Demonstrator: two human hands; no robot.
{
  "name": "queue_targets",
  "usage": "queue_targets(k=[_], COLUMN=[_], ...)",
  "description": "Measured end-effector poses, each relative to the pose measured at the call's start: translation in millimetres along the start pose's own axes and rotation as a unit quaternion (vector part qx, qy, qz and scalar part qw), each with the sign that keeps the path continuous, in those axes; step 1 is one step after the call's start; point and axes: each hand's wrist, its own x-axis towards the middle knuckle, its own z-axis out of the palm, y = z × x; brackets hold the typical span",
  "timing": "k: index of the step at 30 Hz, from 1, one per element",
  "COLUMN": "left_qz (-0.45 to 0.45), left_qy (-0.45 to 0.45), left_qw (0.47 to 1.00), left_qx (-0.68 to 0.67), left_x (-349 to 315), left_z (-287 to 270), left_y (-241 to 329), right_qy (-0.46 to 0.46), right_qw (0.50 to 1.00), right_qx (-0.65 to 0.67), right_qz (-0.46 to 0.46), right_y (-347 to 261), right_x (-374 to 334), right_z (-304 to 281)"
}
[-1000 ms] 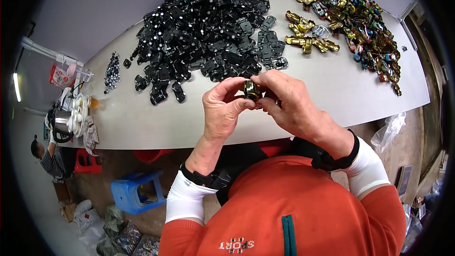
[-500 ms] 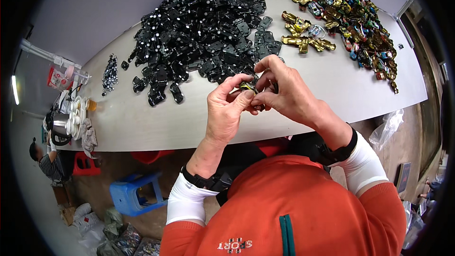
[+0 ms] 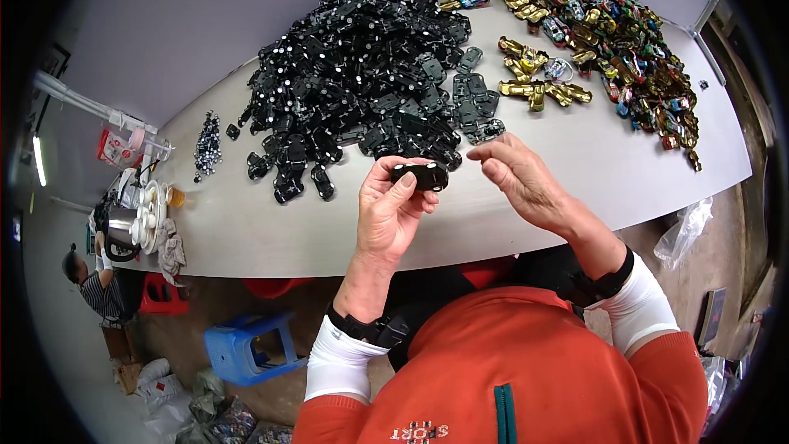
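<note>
Here, a toy car lies under the left hand's thumb.

Toy car in left hand, right hand — apart

One fisheye view serves here, from the left of two cameras side by side on the person's head; it looks steeply down and out across the grey-white worktable, whose far edge meets the pale wall; nearest the lens is the orange-red sweater at the worktable's near edge; the left hand and right hand sit mid-view, over the worktable's near part; the wide field also takes in a blue plastic stool before the worktable and a co-worker off its left end; straight edges bow outward toward black corners.
</note>
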Motion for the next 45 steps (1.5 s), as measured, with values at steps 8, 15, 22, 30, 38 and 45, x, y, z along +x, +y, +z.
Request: queue_targets(k=[8, 15, 22, 30, 38, 45], left_qz=[-0.061, 0.035, -0.037, -0.057, -0.072, -0.071], left_qy=[0.004, 0.009, 0.047, 0.044, 0.058, 0.047], left_qw=[0.998, 0.986, 0.995, 0.995, 0.992, 0.990], left_qx=[-0.005, 0.165, 0.075, 0.062, 0.084, 0.109], left_x=[1.5, -5.8, 0.5, -1.5, -1.7, 1.0], left_z=[0.0, 16.5, 2.9, -3.2, -4.1, -2.1], left_y=[-13.3, -20.6, -18.2, -19.1, -22.7, -21.2], right_qy=[-0.058, 0.068, -0.009, -0.079, -0.099, -0.139], right_qw=[0.972, 0.997, 0.999, 0.958, 0.949, 0.942], right_qx=[0.202, 0.035, 0.054, 0.214, 0.250, 0.275], right_qz=[0.104, 0.031, -0.004, 0.175, 0.167, 0.135], right_y=[-5.2, -9.3, -8.0, 1.5, -8.9, 5.1], right_x=[-3.3, -0.1, -2.1, -8.7, -9.4, -9.7], right_z=[6.8, 22.2, 16.0, 12.1, 11.0, 12.8])
